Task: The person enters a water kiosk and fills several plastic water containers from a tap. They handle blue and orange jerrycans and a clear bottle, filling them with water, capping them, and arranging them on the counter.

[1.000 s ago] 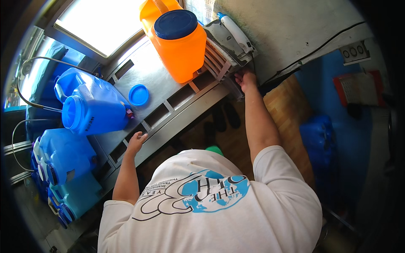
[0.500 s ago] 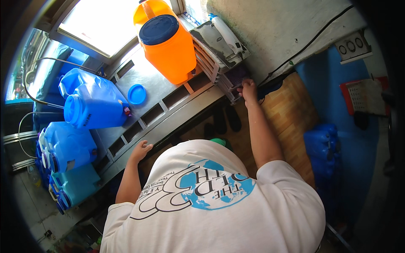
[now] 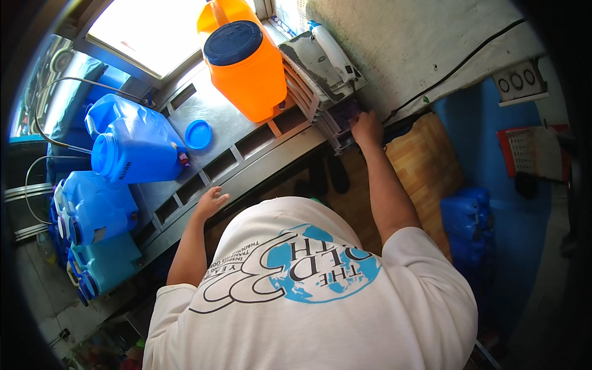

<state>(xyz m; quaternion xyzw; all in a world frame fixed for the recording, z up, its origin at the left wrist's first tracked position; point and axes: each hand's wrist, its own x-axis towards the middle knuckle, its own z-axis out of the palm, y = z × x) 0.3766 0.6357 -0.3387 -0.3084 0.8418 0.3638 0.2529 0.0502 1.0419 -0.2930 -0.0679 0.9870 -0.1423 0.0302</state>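
Right hand (image 3: 367, 129), one: placed at the open front of one grey drawer unit (image 3: 336, 131), which is set at the counter's right end; whether anything is grasped cannot be told. Left hand (image 3: 213, 202), one: held empty near the counter edge, fingers loosely parted. On the metal counter (image 3: 227, 120) are counted one orange container (image 3: 250, 86), fitted with one dark lid (image 3: 232, 43); one uncapped blue jug (image 3: 145, 142); one blue cap (image 3: 198, 134), laid flat.
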